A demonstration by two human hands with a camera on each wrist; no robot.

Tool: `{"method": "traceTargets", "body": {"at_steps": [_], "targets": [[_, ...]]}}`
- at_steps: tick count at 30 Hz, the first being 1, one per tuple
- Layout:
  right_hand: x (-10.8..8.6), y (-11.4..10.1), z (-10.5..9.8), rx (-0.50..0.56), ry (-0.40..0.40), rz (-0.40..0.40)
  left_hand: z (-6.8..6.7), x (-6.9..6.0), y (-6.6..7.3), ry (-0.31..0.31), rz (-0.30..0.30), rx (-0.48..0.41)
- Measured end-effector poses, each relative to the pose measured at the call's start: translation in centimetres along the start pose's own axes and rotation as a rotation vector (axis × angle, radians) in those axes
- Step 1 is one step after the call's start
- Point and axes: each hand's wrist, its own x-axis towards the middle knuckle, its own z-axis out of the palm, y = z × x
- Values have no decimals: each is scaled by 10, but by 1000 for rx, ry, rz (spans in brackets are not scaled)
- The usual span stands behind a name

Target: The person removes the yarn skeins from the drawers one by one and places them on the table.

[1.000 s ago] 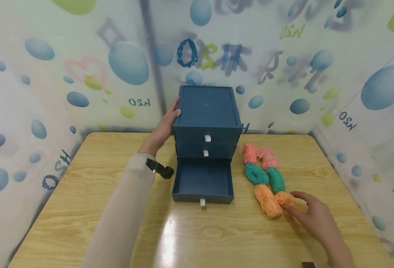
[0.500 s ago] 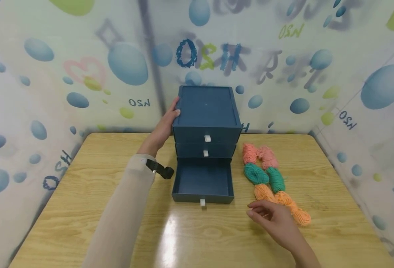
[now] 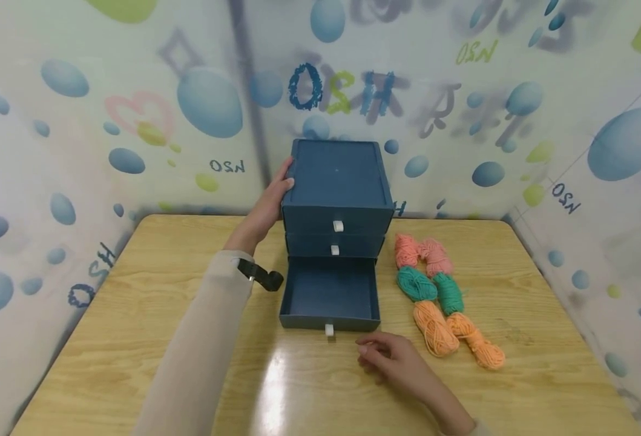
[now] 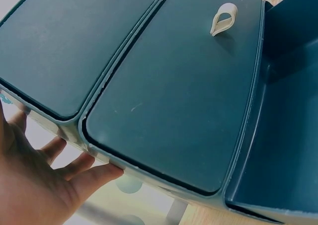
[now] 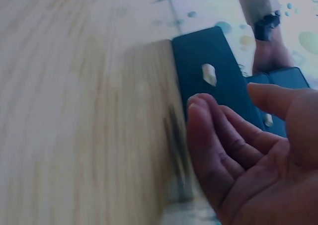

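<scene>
A dark blue drawer cabinet (image 3: 336,172) stands at the back of the table with its two upper drawers closed. The bottom drawer (image 3: 331,287) is pulled out, with nothing inside, and has a white pull tab (image 3: 329,330) on its front. My left hand (image 3: 266,209) rests against the cabinet's left side; in the left wrist view the extended fingers (image 4: 94,178) touch that wall. Just in front of the drawer's right corner is my right hand (image 3: 399,363), loosely bent and holding nothing. The right wrist view shows a gap between thumb and fingers, the drawer front (image 5: 201,61) beyond.
Right of the cabinet lie yarn skeins in pairs: pink yarn (image 3: 436,257), green yarn (image 3: 417,284) and orange yarn (image 3: 436,329). The wooden table (image 3: 189,339) ends at a patterned wall (image 3: 189,175) behind the cabinet.
My right hand has moved left from beside the orange yarn, across the table, to near the front of the pulled-out drawer. My left hand has stayed on the cabinet.
</scene>
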Motion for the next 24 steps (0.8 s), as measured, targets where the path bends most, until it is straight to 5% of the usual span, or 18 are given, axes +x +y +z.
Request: {"method": "traceTargets", "body": {"at_steps": [7, 24], "targets": [[17, -2, 13, 96, -46, 46, 4, -9, 11, -4, -1, 7], [41, -11, 43, 305, -146, 119, 4, -9, 10, 2, 1, 1]]}}
